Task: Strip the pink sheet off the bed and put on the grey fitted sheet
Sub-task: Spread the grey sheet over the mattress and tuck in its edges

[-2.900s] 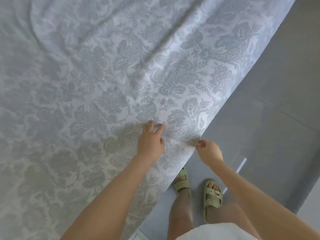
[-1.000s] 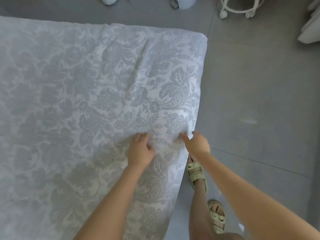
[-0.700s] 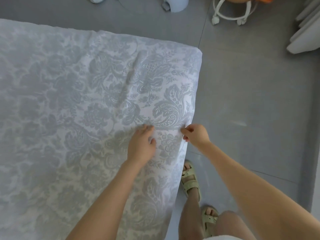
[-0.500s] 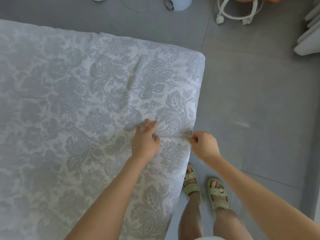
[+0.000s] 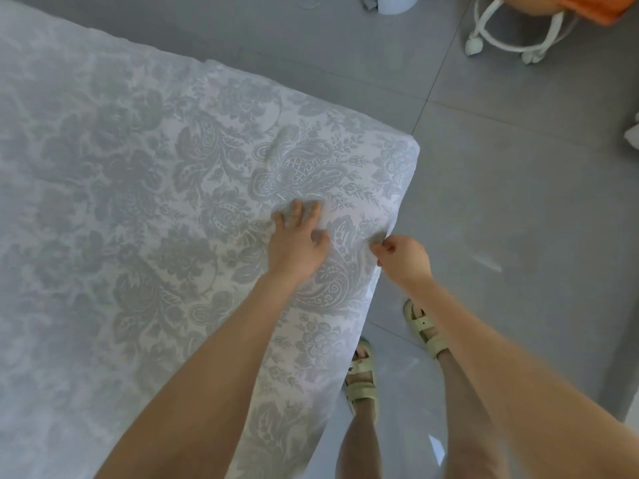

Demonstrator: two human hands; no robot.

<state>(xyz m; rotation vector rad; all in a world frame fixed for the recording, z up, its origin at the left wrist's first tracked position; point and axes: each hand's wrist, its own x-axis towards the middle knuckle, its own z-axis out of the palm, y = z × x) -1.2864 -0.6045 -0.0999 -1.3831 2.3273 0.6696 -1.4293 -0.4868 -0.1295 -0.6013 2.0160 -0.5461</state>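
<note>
The grey fitted sheet, pale with a grey floral damask pattern, covers the mattress from the left edge to its far right corner. My left hand lies flat on top of the sheet near the right side, fingers spread forward and pressing the cloth. My right hand is at the mattress's right edge and pinches the sheet's side between thumb and fingers. A small crease runs above my left hand. No pink sheet is in view.
Grey tiled floor lies to the right of and beyond the bed. A white round-based stand with something orange on it is at the top right. A pale blue object sits at the top edge. My sandalled feet stand beside the mattress.
I have stepped along the bed's side toward its far corner. Both hands slid forward along the sheet, the left pressing the top, the right pinching the edge.
</note>
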